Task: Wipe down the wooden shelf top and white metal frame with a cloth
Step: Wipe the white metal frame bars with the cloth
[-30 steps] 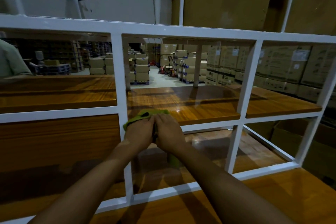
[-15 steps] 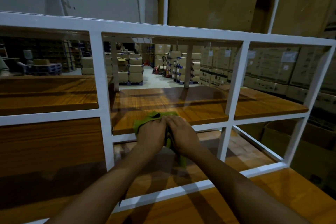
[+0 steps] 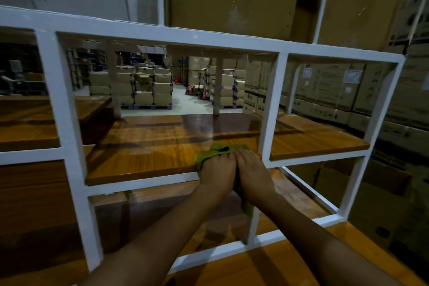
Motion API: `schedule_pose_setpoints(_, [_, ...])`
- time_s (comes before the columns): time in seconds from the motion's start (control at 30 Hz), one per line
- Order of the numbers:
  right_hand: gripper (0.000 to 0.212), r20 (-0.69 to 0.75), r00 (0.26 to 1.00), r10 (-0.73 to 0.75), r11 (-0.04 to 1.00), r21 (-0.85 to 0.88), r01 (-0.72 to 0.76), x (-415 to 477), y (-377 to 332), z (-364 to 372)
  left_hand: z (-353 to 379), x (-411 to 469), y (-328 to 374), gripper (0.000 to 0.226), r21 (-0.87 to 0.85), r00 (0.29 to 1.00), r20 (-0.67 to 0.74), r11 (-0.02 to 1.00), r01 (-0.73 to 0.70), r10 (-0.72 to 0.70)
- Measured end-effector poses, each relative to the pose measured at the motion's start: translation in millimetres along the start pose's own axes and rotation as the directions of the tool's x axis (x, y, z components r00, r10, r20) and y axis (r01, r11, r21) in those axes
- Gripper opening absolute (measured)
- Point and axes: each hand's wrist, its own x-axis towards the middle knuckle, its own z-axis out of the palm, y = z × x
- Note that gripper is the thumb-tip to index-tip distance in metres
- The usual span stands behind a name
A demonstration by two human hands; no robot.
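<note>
A green cloth (image 3: 217,151) lies bunched on the front edge of the wooden shelf top (image 3: 148,158), inside the white metal frame (image 3: 62,109). My left hand (image 3: 218,170) and my right hand (image 3: 251,173) sit side by side on the cloth, fingers curled over it, pressing it onto the wood and the white front rail (image 3: 144,183). A strip of the cloth hangs below my hands. The cloth is close to the white upright (image 3: 269,109) on the right of this bay.
More wooden boards (image 3: 313,141) fill the bays to the right and left (image 3: 25,123). A lower wooden surface (image 3: 278,264) runs under my forearms. Stacked cardboard boxes (image 3: 325,90) stand behind and to the right of the frame.
Both hands have slid the cloth to the right along the shelf's front edge, from beside the left upright to near the right upright. The view has swung to follow them.
</note>
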Motion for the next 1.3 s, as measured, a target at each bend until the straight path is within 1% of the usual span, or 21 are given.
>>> schedule_pose_setpoints(0.1, [0.078,0.025,0.999,0.027,0.998,-0.059,-0.025,1,18,-6,2,16,18,0.019,-0.06,0.997,0.074,0.998,-0.017,0.021])
schedule_pose_setpoints(0.17, [0.072,0.027,0.999,0.034,0.995,-0.097,-0.031,4,20,-2,5,20,18,0.023,-0.068,0.997,0.073,0.997,-0.03,0.035])
schedule_pose_setpoints(0.27, [0.065,0.009,0.996,0.094,0.987,-0.132,-0.092,10,7,5,8,20,6,0.026,-0.074,0.994,0.08,0.995,-0.069,0.075])
schedule_pose_setpoints(0.37, [0.067,0.032,0.992,0.125,0.98,-0.162,-0.118,18,-7,7,1,23,-10,0.028,-0.113,0.979,0.175,0.99,-0.087,0.106])
schedule_pose_setpoints(0.47, [0.069,0.085,0.992,0.098,0.987,-0.136,-0.086,26,-29,6,-9,18,-31,0.034,-0.116,0.974,0.2,0.989,-0.088,0.11])
schedule_pose_setpoints(0.57, [0.073,0.108,0.992,0.069,0.993,-0.102,-0.058,29,-59,5,-16,4,-57,0.041,-0.073,0.963,0.254,0.995,-0.074,0.091])
schedule_pose_setpoints(0.73, [0.068,0.102,0.995,0.002,0.998,-0.066,0.005,34,-120,8,-29,-29,-110,0.04,-0.089,0.964,0.267,0.996,0.02,0.005])
schedule_pose_setpoints(0.8, [0.066,0.068,0.997,-0.037,0.999,-0.023,0.039,35,-144,11,-35,-46,-135,0.038,-0.113,0.974,0.225,0.993,0.028,-0.002])
schedule_pose_setpoints(0.93, [0.07,-0.076,0.991,-0.11,0.993,0.036,0.113,29,-181,26,-41,-85,-176,0.051,-0.125,0.995,0.099,0.992,0.026,-0.013])
schedule_pose_setpoints(1.0, [0.072,-0.167,0.977,-0.133,0.989,0.043,0.142,25,-197,37,-40,-107,-190,0.055,-0.128,0.999,-0.039,0.992,-0.013,0.008])
schedule_pose_setpoints(1.07, [0.072,-0.264,0.953,-0.149,0.983,0.068,0.172,21,-211,51,-37,-128,-201,0.07,-0.085,0.986,-0.16,0.994,-0.063,0.049])
schedule_pose_setpoints(1.13, [0.068,-0.372,0.913,-0.171,0.97,0.098,0.221,18,-222,67,-32,-143,-211,0.086,-0.005,0.97,-0.233,0.998,-0.07,0.066])
schedule_pose_setpoints(1.17, [0.066,-0.412,0.891,-0.191,0.961,0.107,0.256,16,-226,74,-30,-150,-216,0.089,0.031,0.963,-0.261,0.998,-0.063,0.069])
schedule_pose_setpoints(1.23, [0.064,-0.465,0.851,-0.244,0.934,0.124,0.335,14,-229,84,-20,-161,-225,0.083,0.112,0.934,-0.345,0.992,-0.055,0.091])
schedule_pose_setpoints(1.3, [0.06,-0.497,0.821,-0.28,0.91,0.136,0.393,12,-227,87,-8,-167,-233,0.07,0.165,0.911,-0.394,0.985,-0.056,0.118])
